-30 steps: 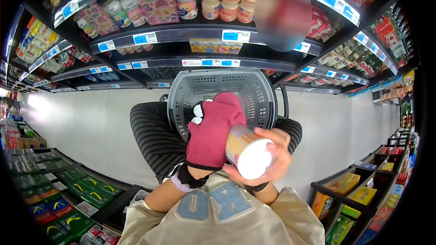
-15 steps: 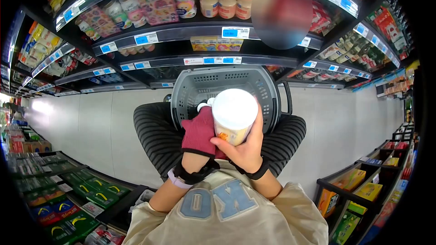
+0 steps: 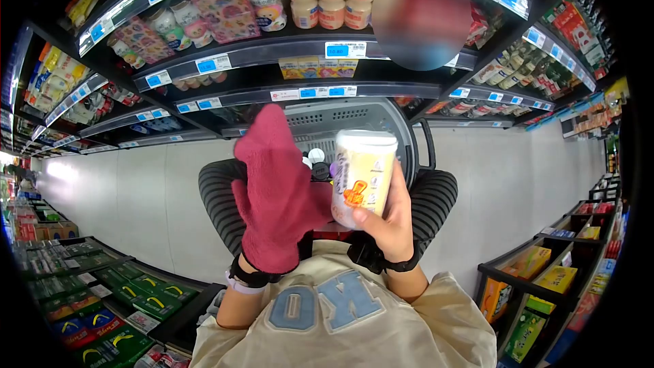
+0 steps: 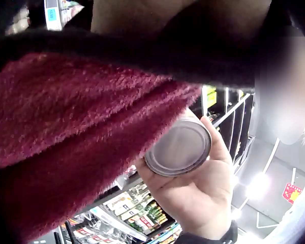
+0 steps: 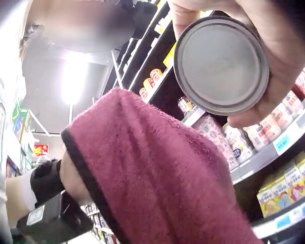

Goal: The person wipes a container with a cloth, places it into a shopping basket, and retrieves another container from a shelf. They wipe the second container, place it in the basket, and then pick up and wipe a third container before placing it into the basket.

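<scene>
Basket (image 3: 393, 123): grey, slotted sides. Mitt (image 3: 276, 170): dark red, plush, worn on the left hand (image 3: 271, 208); finger positions hidden, cannot tell. Right hand (image 3: 390, 226): fingers curled around can. Can (image 3: 360, 180): white-topped, roughly upright, beside mitt.

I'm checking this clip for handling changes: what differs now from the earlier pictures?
The left hand, in a red mitt, has moved leftward, its tip raised. The can has turned: its white lid faced the head camera earlier, now its printed side does. Whether the mitt touches it is unclear. The right hand keeps its grip; the basket stayed put.
</scene>
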Available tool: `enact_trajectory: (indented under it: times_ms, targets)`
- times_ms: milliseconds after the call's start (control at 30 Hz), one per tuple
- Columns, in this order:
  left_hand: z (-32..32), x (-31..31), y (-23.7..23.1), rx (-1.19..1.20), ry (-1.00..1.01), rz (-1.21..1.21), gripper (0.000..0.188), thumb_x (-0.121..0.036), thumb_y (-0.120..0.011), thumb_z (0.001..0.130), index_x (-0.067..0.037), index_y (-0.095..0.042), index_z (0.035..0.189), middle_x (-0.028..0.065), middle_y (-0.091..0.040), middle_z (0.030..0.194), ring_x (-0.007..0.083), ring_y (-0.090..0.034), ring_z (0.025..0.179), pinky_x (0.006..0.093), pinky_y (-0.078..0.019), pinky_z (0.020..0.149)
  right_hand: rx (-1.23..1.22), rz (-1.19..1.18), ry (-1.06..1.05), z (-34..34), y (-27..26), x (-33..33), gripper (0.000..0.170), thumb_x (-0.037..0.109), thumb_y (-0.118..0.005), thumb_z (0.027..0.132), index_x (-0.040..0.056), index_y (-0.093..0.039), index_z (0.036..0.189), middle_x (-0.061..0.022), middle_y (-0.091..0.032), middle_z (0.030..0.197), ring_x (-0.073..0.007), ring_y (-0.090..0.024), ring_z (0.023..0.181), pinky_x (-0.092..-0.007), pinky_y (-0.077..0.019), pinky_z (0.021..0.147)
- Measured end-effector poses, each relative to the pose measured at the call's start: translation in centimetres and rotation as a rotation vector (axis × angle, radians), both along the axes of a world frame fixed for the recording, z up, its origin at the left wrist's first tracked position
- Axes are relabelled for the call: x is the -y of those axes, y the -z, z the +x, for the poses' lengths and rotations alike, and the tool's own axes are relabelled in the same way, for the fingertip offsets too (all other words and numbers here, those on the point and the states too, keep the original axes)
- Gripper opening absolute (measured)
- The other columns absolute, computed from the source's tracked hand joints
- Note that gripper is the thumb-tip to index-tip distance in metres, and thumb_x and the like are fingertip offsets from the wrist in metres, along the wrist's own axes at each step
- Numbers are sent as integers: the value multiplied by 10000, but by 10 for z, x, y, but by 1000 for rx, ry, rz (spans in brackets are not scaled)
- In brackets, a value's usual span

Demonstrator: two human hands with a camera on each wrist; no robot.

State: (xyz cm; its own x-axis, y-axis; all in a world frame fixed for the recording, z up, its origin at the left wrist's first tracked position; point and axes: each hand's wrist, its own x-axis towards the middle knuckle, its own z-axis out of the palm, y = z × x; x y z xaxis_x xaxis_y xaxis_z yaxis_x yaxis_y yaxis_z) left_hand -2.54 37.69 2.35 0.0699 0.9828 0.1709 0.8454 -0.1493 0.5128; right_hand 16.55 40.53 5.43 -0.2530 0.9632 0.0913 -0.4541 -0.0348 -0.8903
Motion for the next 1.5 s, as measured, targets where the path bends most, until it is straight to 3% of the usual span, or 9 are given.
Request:
enact_trajectory:
  times_ms: [167,233,400,733,900,967,1067,1367,1500]
  targets:
    - [25,-1,-58,12,-117,-337,715,-357,-572,879,-85,-302,1483,136,-322,1506,330,-272,1420,617,-199,1081,20,148,-27,-16,-4,8,853,93,-672,840,-64,-155,1500,-193,-419,1421,-241,-454,1290,-349,-342,1071]
    - [41,3,-46,575,-123,173,732,-276,-604,859,-44,-301,1483,144,-299,1528,346,-279,1414,622,-193,1083,242,302,29,-20,1,11,764,201,-606,898,-99,-205,1476,-228,-445,1392,-263,-454,1296,-357,-334,1074]
    - [36,8,-46,279,-69,259,727,-204,-666,786,3,-385,1423,196,-308,1516,389,-287,1397,652,-171,1071,568,565,173,-22,-9,11,726,276,-581,914,-152,-288,1422,-306,-551,1181,-347,-587,990,-385,-446,919]
    - [21,8,-37,920,15,-113,730,-211,-680,752,9,-415,1396,221,-311,1508,425,-286,1386,677,-163,1055,550,557,197,-19,-12,16,796,334,-641,882,-160,-305,1408,-335,-524,1246,-384,-580,1114,-401,-430,977]
    - [16,-9,-37,1434,-36,-257,732,-215,-687,736,12,-431,1382,233,-312,1504,442,-285,1380,689,-158,1048,93,209,89,-17,-10,18,819,321,-633,882,-140,-252,1441,-268,-414,1428,-316,-447,1312,-380,-312,1095]
    - [17,-7,-48,1331,-121,-223,734,-244,-697,695,12,-461,1341,231,-355,1477,431,-329,1354,630,-208,1067,82,224,47,-15,-9,16,816,306,-614,886,-122,-223,1460,-235,-374,1468,-286,-389,1354,-370,-261,1123]
    - [5,11,-51,303,28,-94,743,-301,-687,705,-5,-463,1349,215,-441,1404,437,-393,1301,642,-225,1049,39,195,3,-16,-2,17,806,309,-604,888,-104,-224,1467,-232,-371,1466,-282,-394,1350,-367,-271,1117]
    - [3,22,-42,167,-81,34,772,-309,-722,695,-15,-445,1353,193,-486,1353,378,-436,1271,527,-295,1071,295,260,134,-24,3,15,866,142,-792,728,-77,-326,1425,-203,-483,1315,-274,-522,1175,-376,-379,1033]
    - [13,14,-43,345,-115,121,770,-311,-726,694,-17,-449,1349,191,-490,1348,374,-442,1265,519,-300,1069,707,741,253,-32,-12,14,826,146,-858,572,-32,-520,1304,-214,-522,1234,-358,-546,1016,-413,-444,873]
